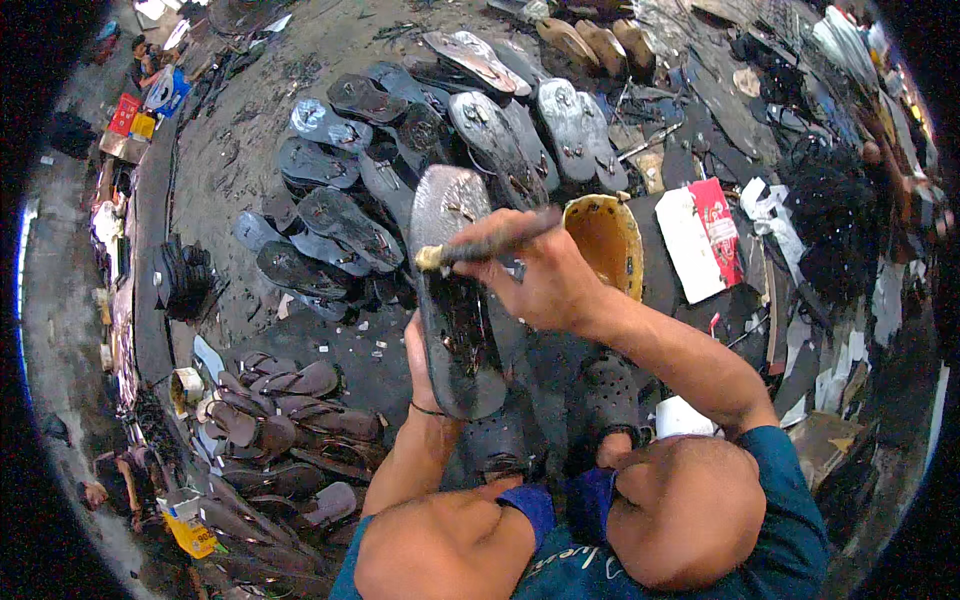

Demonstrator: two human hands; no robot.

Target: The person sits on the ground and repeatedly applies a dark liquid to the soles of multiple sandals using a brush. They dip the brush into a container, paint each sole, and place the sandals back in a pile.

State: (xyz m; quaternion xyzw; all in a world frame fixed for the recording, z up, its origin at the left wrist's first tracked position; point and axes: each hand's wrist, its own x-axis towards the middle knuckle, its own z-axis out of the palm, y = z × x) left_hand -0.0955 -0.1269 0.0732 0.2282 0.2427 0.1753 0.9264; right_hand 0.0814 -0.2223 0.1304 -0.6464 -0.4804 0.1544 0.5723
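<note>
My left hand (416, 350) holds up a dark shoe sole (460, 340) from beneath, with most of the fingers hidden behind it. The sole's far end looks wet and shiny, and small dark bits lie along its middle. Closed round the dark handle of a brush (520, 232), my right hand (548, 278) is above the sole. The brush's pale, clotted tip reaches the sole's left edge. Just right of that hand stands a yellowish bucket (638, 255), coated inside with something amber.
Many dark and grey soles (350, 228) lie spread ahead. Brown sandals (290, 390) are heaped at lower left. A red and white carton piece (697, 240) lies right of the bucket, near black scraps (825, 225). My feet wear dark perforated clogs (610, 388).
</note>
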